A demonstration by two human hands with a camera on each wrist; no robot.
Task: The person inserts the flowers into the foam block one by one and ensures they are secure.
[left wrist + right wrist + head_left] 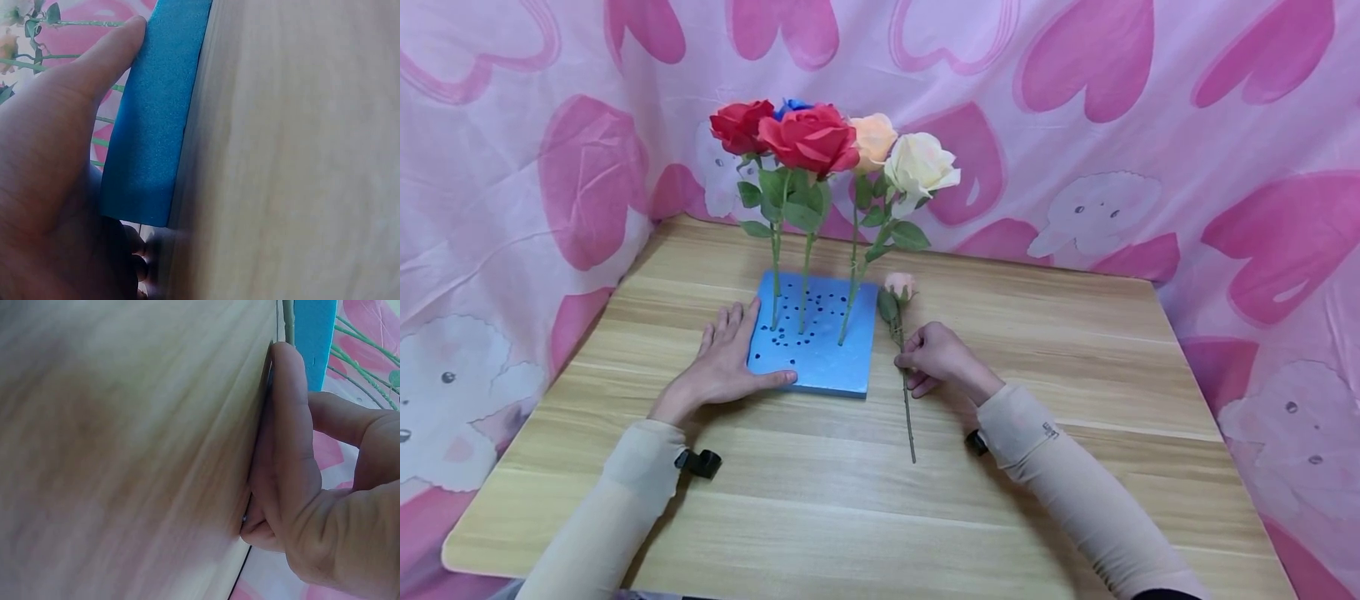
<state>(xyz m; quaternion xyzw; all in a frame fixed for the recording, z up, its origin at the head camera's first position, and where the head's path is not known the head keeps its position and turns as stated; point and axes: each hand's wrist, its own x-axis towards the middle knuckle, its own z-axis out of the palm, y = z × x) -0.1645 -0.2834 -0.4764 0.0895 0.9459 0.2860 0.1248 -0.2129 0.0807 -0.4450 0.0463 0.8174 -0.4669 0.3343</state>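
Note:
A blue block (pixel 835 373) dotted with holes lies flat on the table. Along its left side rests my left hand (pixel 724 365), fingers straight and thumb over the near edge; the thumb also lies on the block's upper edge in the left wrist view. To the right of the block, a pink rose (pixel 900 286) lies with its bloom away from me. My right hand (pixel 942 358) pinches its green stem between thumb and forefinger, close over the tabletop. The block holds upright stems with a large red rose (pixel 812 140), another red rose (pixel 740 127), a blue, a peach and a white rose (pixel 921 164).
The wood-grain table (pixel 1075 467) runs back to a pink curtain (pixel 1097 58) printed with hearts, which hangs behind and at both sides. The tall blooms lean over the block's far side and overlap one another. Black camera mounts (pixel 703 464) sit at the wrists.

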